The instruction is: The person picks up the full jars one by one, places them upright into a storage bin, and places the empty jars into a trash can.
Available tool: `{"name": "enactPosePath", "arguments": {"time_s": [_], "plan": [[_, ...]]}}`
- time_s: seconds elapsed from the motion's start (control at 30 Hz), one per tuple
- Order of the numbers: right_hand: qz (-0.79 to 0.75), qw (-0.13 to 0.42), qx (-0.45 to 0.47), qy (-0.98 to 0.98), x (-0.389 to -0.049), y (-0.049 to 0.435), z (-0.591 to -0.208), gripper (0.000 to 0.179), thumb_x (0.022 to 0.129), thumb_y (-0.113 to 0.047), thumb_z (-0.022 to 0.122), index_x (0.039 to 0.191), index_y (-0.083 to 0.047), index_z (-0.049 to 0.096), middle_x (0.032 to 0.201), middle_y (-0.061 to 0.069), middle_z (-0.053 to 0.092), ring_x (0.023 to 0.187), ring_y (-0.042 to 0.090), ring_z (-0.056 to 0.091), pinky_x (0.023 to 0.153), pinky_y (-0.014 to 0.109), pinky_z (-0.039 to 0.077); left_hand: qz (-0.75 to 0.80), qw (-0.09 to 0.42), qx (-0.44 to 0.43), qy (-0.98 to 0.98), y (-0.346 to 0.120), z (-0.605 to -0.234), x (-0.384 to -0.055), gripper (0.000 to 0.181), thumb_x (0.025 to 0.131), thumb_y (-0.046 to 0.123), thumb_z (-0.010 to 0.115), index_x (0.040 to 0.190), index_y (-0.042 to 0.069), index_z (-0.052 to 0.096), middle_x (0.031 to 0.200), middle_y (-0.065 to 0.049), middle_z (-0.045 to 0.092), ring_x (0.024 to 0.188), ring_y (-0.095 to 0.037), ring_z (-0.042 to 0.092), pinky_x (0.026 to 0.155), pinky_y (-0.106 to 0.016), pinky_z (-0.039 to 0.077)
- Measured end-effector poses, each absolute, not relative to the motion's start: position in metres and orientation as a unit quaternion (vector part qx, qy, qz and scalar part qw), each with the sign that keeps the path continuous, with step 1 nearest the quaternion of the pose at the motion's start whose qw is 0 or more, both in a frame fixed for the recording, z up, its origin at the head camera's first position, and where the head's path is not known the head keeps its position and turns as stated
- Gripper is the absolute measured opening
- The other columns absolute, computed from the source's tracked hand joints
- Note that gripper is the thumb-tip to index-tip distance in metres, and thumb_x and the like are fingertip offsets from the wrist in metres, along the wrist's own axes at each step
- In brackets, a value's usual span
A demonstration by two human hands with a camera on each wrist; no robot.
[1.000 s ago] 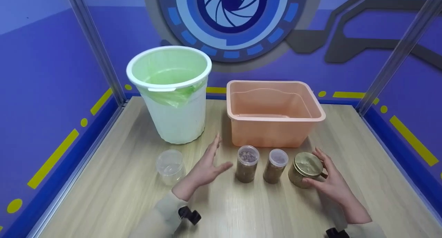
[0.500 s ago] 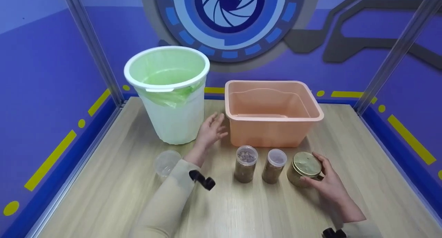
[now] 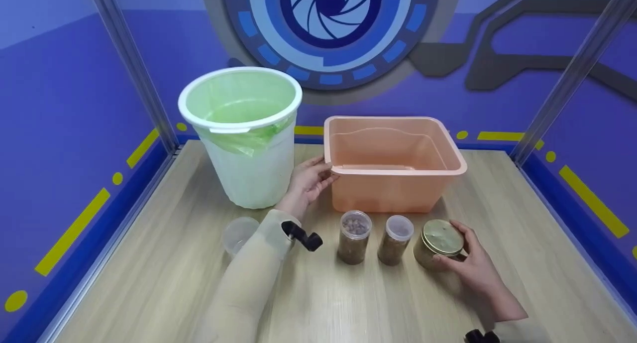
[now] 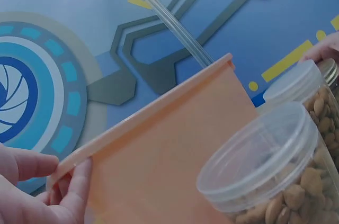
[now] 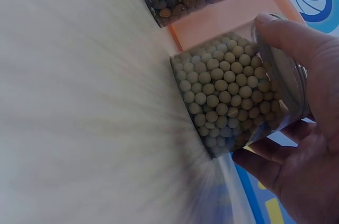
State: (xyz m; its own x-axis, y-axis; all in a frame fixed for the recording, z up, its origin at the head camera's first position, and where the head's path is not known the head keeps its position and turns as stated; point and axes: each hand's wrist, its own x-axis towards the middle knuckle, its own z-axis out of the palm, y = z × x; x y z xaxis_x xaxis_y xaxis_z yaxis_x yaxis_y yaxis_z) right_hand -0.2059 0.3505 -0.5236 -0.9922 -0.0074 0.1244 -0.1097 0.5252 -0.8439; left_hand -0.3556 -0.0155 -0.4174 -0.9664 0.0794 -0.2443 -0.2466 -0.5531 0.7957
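Observation:
At the near left corner of the peach plastic bin (image 3: 383, 193), my left hand (image 3: 309, 181) pinches the rim between thumb and fingers; the left wrist view shows the bin's rim (image 4: 143, 112) in that grip. My right hand (image 3: 475, 271) holds a clear jar (image 5: 228, 89) full of round beige balls, its fingers around the gold lid (image 3: 443, 237). The jar stands upright on the table. To its left stand a narrower jar (image 3: 395, 241) with a whitish lid and a clear-lidded jar (image 3: 354, 238) of almond-like nuts.
A white bucket (image 3: 259, 173) with a green liner stands at the back left. In front of it is a clear round container (image 3: 238, 233), partly hidden by the left sleeve. Blue walls (image 3: 59, 109) with metal posts close in the wooden table (image 3: 134, 273).
My left hand has moved up and away from me, from beside the jars to the bin's corner, and has taken hold of its rim. The right hand stays on its jar.

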Motion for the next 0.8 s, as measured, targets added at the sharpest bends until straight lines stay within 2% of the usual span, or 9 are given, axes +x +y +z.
{"name": "enactPosePath", "arguments": {"time_s": [0.1,0.23,0.4,0.5,0.57,0.63,0.7,0.73,0.8], "plan": [[0.483,0.054,0.030,-0.873,-0.207,0.349,-0.523,0.099,0.082,-0.022,0.088,0.159,-0.006,0.027,0.161,0.017,0.037,0.146,0.038,0.038,0.095,0.001,0.034,0.878,0.089,-0.086,0.463,-0.015,-0.420,-0.356,0.052,0.098,-0.009,0.058,0.149,-0.004,0.048,0.141,-0.027,0.059,0.098,-0.024,0.065,0.089,-0.035,0.065],[0.486,0.053,0.020,-0.872,-0.207,0.349,-0.522,0.100,0.082,-0.022,0.089,0.159,-0.007,0.028,0.162,0.017,0.036,0.146,0.038,0.038,0.095,0.000,0.031,0.880,0.083,-0.085,0.460,-0.015,-0.423,-0.356,0.052,0.098,-0.007,0.060,0.149,-0.002,0.050,0.143,-0.024,0.059,0.100,-0.023,0.067,0.084,-0.031,0.065],[0.485,0.054,0.000,-0.873,-0.208,0.351,-0.513,0.101,0.082,-0.023,0.089,0.161,-0.007,0.027,0.163,0.018,0.037,0.143,0.034,0.040,0.094,0.001,0.033,0.884,0.077,-0.081,0.454,-0.012,-0.425,-0.355,0.051,0.098,-0.007,0.060,0.148,-0.001,0.051,0.144,-0.023,0.059,0.098,-0.023,0.068,0.081,-0.028,0.065],[0.475,0.068,-0.009,-0.877,-0.210,0.351,-0.494,0.099,0.084,-0.024,0.087,0.161,-0.005,0.027,0.162,0.019,0.038,0.142,0.033,0.040,0.098,0.006,0.036,0.884,0.074,-0.077,0.454,-0.011,-0.427,-0.356,0.051,0.098,-0.007,0.059,0.148,-0.001,0.051,0.145,-0.024,0.059,0.097,-0.022,0.067,0.080,-0.027,0.065],[0.474,0.087,-0.002,-0.876,-0.212,0.348,-0.475,0.097,0.085,-0.021,0.086,0.160,-0.004,0.027,0.161,0.021,0.038,0.142,0.034,0.041,0.109,0.019,0.041,0.884,0.072,-0.074,0.456,-0.011,-0.427,-0.355,0.051,0.098,-0.007,0.059,0.148,-0.002,0.051,0.145,-0.024,0.058,0.096,-0.021,0.067,0.080,-0.027,0.065],[0.473,0.111,0.011,-0.874,-0.215,0.343,-0.452,0.095,0.085,-0.018,0.086,0.159,-0.004,0.029,0.159,0.021,0.041,0.138,0.028,0.045,0.111,0.026,0.044,0.885,0.071,-0.073,0.455,-0.011,-0.427,-0.356,0.051,0.098,-0.008,0.058,0.148,-0.002,0.051,0.146,-0.024,0.057,0.095,-0.021,0.066,0.079,-0.027,0.065],[0.483,0.144,0.035,-0.863,-0.222,0.335,-0.428,0.091,0.084,-0.012,0.085,0.158,-0.003,0.032,0.155,0.021,0.044,0.132,0.016,0.049,0.109,0.025,0.048,0.885,0.070,-0.071,0.455,-0.012,-0.427,-0.356,0.051,0.098,-0.009,0.058,0.148,-0.002,0.051,0.146,-0.024,0.057,0.094,-0.021,0.066,0.079,-0.027,0.066],[0.496,0.161,0.051,-0.852,-0.228,0.330,-0.416,0.090,0.084,-0.006,0.084,0.158,-0.002,0.033,0.154,0.021,0.045,0.130,0.010,0.050,0.109,0.023,0.048,0.886,0.069,-0.071,0.453,-0.011,-0.428,-0.356,0.051,0.098,-0.009,0.057,0.148,-0.003,0.051,0.147,-0.024,0.057,0.094,-0.021,0.066,0.078,-0.027,0.066],[0.511,0.187,0.079,-0.835,-0.242,0.318,-0.394,0.089,0.082,0.000,0.083,0.157,-0.001,0.034,0.152,0.019,0.047,0.124,-0.002,0.049,0.101,0.008,0.044,0.887,0.066,-0.071,0.451,-0.011,-0.428,-0.356,0.051,0.098,-0.009,0.057,0.148,-0.003,0.051,0.147,-0.024,0.056,0.094,-0.021,0.065,0.078,-0.028,0.066]]}}
